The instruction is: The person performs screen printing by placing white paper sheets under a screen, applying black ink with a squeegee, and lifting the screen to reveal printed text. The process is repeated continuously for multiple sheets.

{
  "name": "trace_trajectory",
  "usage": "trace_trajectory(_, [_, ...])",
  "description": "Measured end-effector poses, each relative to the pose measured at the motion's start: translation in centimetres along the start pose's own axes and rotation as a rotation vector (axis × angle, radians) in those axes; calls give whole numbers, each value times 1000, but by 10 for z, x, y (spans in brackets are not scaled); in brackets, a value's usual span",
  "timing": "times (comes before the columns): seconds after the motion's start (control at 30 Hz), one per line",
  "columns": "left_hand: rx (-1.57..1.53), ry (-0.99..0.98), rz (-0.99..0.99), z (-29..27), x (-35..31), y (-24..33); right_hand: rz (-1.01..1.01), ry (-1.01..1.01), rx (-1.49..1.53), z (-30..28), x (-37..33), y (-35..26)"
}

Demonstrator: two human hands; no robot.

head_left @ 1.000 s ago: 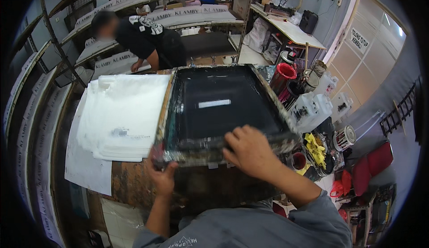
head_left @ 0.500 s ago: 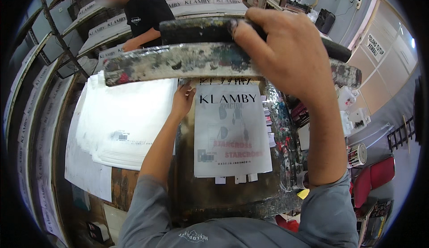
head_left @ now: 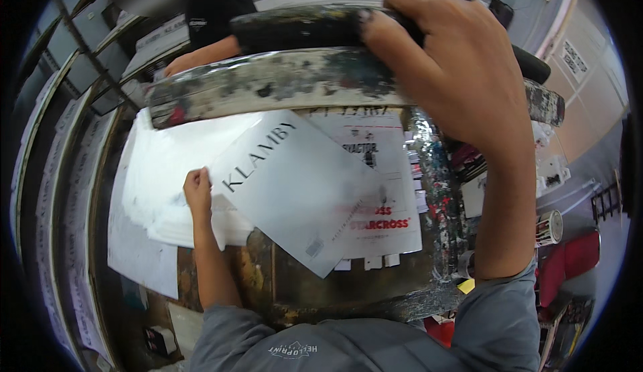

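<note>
My right hand (head_left: 462, 70) is closed around a black bar (head_left: 295, 29) along the raised near edge of an ink-stained screen-printing frame (head_left: 281, 85). Below it, my left hand (head_left: 197, 194) pinches the edge of a translucent printed plastic bag (head_left: 301, 191), which slants across the work board (head_left: 295, 291) with dark lettering toward its upper left. Part of the bag overlaps a white sheet (head_left: 402, 198) with red and black print lying on the board. To the left, a pile of white plastic bags (head_left: 157, 157) lies partly under the printed one.
A co-worker in a black shirt (head_left: 218, 10) stands beyond the frame at upper left, one forearm (head_left: 204, 57) reaching out. Racks (head_left: 80, 191) holding printed bags line the left side. A paint can (head_left: 549, 228) and a red chair (head_left: 569, 265) are at the right.
My left hand has drawn the printed bag left and turned it, uncovering much of the sheet below. The raised frame stays in my right hand, shifted slightly in view.
</note>
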State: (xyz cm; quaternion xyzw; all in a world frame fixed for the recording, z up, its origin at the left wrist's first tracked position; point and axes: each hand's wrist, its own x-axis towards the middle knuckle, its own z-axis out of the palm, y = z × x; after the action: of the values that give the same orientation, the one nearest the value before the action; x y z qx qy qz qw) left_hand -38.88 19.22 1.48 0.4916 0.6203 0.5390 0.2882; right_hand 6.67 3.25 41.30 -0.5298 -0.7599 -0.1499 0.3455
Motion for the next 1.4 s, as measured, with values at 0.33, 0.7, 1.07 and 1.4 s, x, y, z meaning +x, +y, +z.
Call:
trace_trajectory(0.33, [791,647,133,-251,36,-46,-34,46,-141,16,-32,-4])
trace_trajectory(0.7, [860,-897,891,89,-121,58,-2,98,-146,18,-29,-7])
trace_trajectory(1.07, [461,-852,1062,258,-310,103,6,-83,-68,-11,-17,-3])
trace_trajectory(1.4, [330,-889,697,170,-276,136,62,-29,-136,-7,-30,-5])
